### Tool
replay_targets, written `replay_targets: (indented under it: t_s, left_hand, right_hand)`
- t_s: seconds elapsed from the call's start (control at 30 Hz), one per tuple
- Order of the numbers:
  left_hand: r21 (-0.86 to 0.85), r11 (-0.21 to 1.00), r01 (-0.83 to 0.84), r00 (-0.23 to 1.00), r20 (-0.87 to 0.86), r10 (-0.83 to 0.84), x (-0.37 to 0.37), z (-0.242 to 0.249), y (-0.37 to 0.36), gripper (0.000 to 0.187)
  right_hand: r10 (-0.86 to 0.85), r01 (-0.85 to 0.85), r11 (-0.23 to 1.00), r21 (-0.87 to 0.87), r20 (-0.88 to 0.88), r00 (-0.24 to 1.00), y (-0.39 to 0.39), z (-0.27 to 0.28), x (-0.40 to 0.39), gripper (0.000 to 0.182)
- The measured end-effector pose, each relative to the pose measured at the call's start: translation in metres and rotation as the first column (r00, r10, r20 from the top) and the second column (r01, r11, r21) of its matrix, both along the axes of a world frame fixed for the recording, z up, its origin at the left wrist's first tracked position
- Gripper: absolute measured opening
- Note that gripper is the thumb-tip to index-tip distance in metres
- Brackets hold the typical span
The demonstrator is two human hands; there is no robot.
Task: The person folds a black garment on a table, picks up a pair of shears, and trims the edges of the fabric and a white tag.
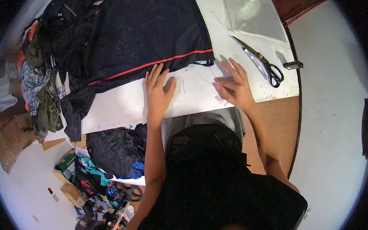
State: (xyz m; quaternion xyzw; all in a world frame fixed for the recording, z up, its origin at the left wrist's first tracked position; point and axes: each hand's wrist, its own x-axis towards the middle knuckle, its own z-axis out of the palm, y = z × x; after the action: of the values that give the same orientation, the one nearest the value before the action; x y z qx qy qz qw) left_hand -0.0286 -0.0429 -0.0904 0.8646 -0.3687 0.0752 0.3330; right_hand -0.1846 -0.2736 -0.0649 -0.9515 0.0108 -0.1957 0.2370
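A black garment (142,31) with a red stripe along its lower edge lies spread over the white table (123,100). My left hand (158,87) rests on that edge near the middle, fingers apart and fingertips on the cloth by the stripe. To the right, my right hand (235,86) is over the table just off the garment's corner. Its thumb and index finger come together on a thin needle-like thing (207,81) that points left; the other fingers are spread. Black-handled scissors (260,56) lie right of this hand, beside a silvery strip (255,62).
A small black object (293,65) sits at the table's right edge. Clear plastic (250,13) covers the table's far right. Mixed clothes (41,84) are heaped at the left. Below the table are dark fabric (116,151), cardboard boxes (73,194) and a black wheel (129,192).
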Motion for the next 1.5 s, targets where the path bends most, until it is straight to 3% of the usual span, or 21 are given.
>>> replay_targets:
  t_s: [0.27,0.33,0.43,0.53,0.6,0.63,0.73,0.8,0.83,0.93,0.97,1.03,1.27,1.5]
  left_hand:
    - [-0.048,0.999,-0.01,0.999,0.039,0.012,0.0,0.003,-0.005,0.028]
    - [-0.078,0.997,-0.006,0.997,0.07,0.011,0.0,0.005,-0.014,0.027]
    - [-0.193,0.981,0.025,1.0,-0.008,-0.027,-0.002,0.014,-0.049,0.026]
    - [-0.216,0.963,0.162,0.987,0.034,-0.159,0.001,0.021,-0.089,0.023]
    - [-0.037,0.965,0.259,0.966,-0.012,-0.259,0.004,0.022,-0.105,0.021]
    - [-0.035,0.965,0.26,0.966,-0.007,-0.26,0.007,0.021,-0.109,0.021]
    - [-0.042,0.96,0.277,0.961,-0.015,-0.278,0.012,0.008,-0.114,0.016]
    - [-0.21,0.951,0.226,0.953,-0.157,-0.261,0.012,0.007,-0.112,0.014]
    - [-0.206,0.951,0.23,0.951,-0.158,-0.264,0.011,0.005,-0.109,0.014]
    - [-0.387,0.922,-0.031,0.77,-0.597,-0.225,0.013,0.002,-0.097,0.015]
    - [-0.382,0.924,-0.034,0.771,-0.599,-0.219,0.015,0.005,-0.094,0.015]
    - [-0.45,0.874,-0.185,0.519,-0.799,-0.302,0.019,0.01,-0.085,0.013]
    - [-0.547,0.79,-0.277,0.311,-0.829,-0.465,0.021,0.001,-0.066,0.015]
    - [-0.63,0.724,-0.282,0.253,-0.776,-0.577,0.022,-0.004,-0.061,0.018]
  right_hand:
    - [-0.195,0.186,0.979,0.087,0.113,0.974,-0.005,-0.008,-0.007,0.014]
    - [-0.4,0.365,0.905,0.217,0.146,0.905,-0.006,-0.014,-0.003,0.013]
    - [-0.477,0.431,0.869,0.245,0.181,0.86,-0.009,-0.011,0.006,0.014]
    - [-0.435,0.385,0.884,0.265,0.165,0.885,-0.004,-0.017,0.019,0.013]
    - [-0.418,0.364,0.891,0.27,0.18,0.89,0.003,-0.013,0.025,0.014]
    - [-0.404,0.347,0.897,0.274,0.186,0.896,0.007,-0.011,0.027,0.014]
    - [-0.422,0.343,0.871,0.351,0.179,0.889,0.014,-0.009,0.026,0.013]
    - [-0.432,0.34,0.855,0.393,0.174,0.885,0.016,-0.008,0.025,0.013]
    - [-0.432,0.331,0.845,0.42,0.173,0.885,0.016,-0.007,0.024,0.013]
    - [-0.427,0.307,0.824,0.477,0.166,0.889,0.017,-0.003,0.026,0.014]
    - [-0.412,0.282,0.817,0.504,0.167,0.896,0.017,-0.002,0.03,0.014]
    - [-0.388,0.247,0.814,0.526,0.175,0.905,0.02,-0.001,0.04,0.015]
    - [-0.262,0.106,0.842,0.529,0.229,0.937,0.04,-0.001,0.068,0.022]
    - [-0.284,0.136,0.786,0.603,0.157,0.946,0.052,-0.004,0.077,0.025]
